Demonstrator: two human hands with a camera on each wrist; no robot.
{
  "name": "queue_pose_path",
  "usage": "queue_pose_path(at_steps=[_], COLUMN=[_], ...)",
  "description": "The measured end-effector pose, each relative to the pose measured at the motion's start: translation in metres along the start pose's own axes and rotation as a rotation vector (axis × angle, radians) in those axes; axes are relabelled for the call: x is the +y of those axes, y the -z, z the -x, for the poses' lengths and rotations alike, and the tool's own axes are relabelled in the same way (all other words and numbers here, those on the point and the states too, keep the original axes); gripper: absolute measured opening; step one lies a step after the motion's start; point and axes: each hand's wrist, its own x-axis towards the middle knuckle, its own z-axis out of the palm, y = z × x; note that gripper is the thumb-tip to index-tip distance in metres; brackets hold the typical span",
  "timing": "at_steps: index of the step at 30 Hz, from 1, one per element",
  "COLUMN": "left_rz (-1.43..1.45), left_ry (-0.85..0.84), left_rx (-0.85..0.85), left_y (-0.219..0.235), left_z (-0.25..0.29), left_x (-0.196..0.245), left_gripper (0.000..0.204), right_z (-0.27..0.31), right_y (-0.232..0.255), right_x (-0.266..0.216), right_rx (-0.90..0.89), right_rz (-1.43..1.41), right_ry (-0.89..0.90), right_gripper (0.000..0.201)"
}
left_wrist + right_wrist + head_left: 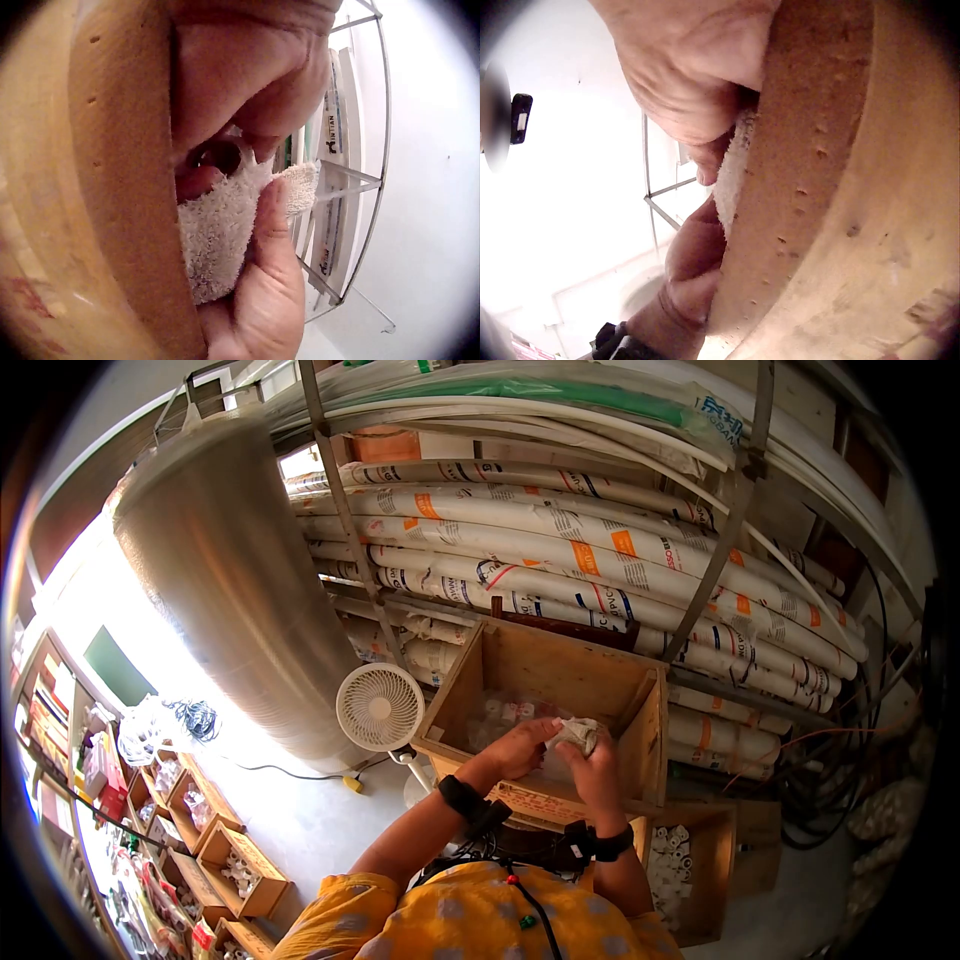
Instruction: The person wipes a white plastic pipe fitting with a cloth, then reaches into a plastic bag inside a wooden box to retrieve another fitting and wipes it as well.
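Observation:
Both hands meet over the near rim of an open wooden crate [548, 660]. Between them is a small white terry cloth [579, 732]. My right hand [598, 765] grips the cloth from the right, and my left hand [520, 748] holds it from the left. The left wrist view shows the cloth [217, 236] bunched against the crate's rim [124, 195], with a thumb [274, 247] pressed on it and a small dark reddish thing [217, 156] tucked above it. In the right wrist view the cloth [731, 172] is squeezed between my right hand [682, 82] and the crate's rim [817, 150].
Clear bags with white fittings lie inside the crate. Behind it are stacked long white pipes [560, 550]. A white fan [380, 707] and a big wrapped roll [230, 590] stand to the left. Boxes of white fittings sit at the lower right [690, 860] and lower left [240, 870].

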Motion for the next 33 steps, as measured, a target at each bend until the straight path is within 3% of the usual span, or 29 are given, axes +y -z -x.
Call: queue_pose_path(at_steps=[2, 8, 17, 20, 33], left_rz=[0.092, -0.057, 0.091, 0.071, -0.025], left_ry=[-0.012, -0.005, -0.027, 0.001, -0.025], left_rx=[0.011, -0.050, -0.021, -0.015, -0.078], left_y=[0.012, -0.001, 0.004, -0.005, -0.002], left_z=[-0.010, 0.003, -0.008, 0.006, 0.001], left_x=[-0.013, 0.004, -0.009, 0.008, 0.001], left_gripper=[0.026, 0.026, 0.022, 0.021, 0.024], right_z=[0.001, 0.001, 0.000, 0.000, 0.002], right_y=[-0.003, -0.001, -0.001, -0.002, 0.001], right_x=[0.007, -0.001, -0.004, -0.003, -0.006], right_rx=[-0.003, 0.019, 0.040, 0.025, 0.065], right_rz=[0.030, -0.108, 0.048, -0.007, -0.061], right_ry=[0.038, -0.027, 0.035, 0.017, -0.041], right_gripper=[0.032, 0.026, 0.027, 0.031, 0.028])
